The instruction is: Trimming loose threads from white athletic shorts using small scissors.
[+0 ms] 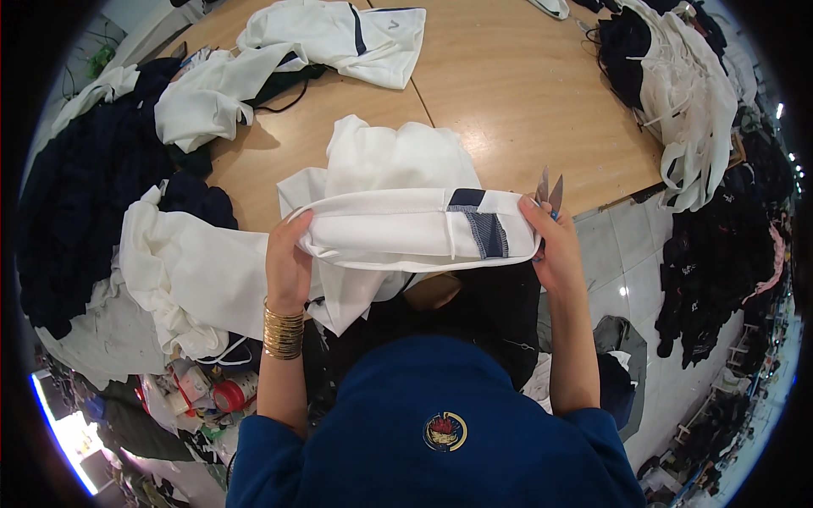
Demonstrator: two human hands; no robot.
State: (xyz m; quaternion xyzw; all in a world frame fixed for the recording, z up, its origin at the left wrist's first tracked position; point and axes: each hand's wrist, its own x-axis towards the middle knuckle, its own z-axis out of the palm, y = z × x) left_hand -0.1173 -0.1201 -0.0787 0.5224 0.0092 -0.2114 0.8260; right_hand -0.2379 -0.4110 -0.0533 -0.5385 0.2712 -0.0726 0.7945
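The pale wooden worktop (pixel 508 93) fills the upper middle of the frame, its edge running down toward the right where grey floor tiles (pixel 627 254) begin. At the left side of the frame lies a large heap of dark navy cloth (pixel 76 203), and just right of it, at the lower left, a crumpled pile of white fabric (pixel 182 279). Across the upper left of the worktop we see more white garments with dark trim (pixel 330 38), loosely thrown. At the upper right a bundle of white and black clothing with drawstrings (pixel 686 102) hangs over the worktop edge, and dark garments (pixel 720 254) pile up along the right rim of the frame.

In the centre we hold a white fabric garment with a navy and grey patch at its band (pixel 406 229), stretched flat between both hands above the lap, its upper part resting on the worktop edge. Our left hand (pixel 288 262) pinches the left end of the band, thumb on top and fingers curled under the cloth; a stack of gold bangles (pixel 283 332) sits on that wrist. Our right hand (pixel 555 250) grips the right end of the band, fingers closed on the cloth, and small metal thread snips (pixel 549 190) stick up from the same hand, blades pointing upward. At the bottom of the frame is our blue top with a round badge (pixel 445 430). Small spools and tape rolls (pixel 224 391) lie in the lower left.
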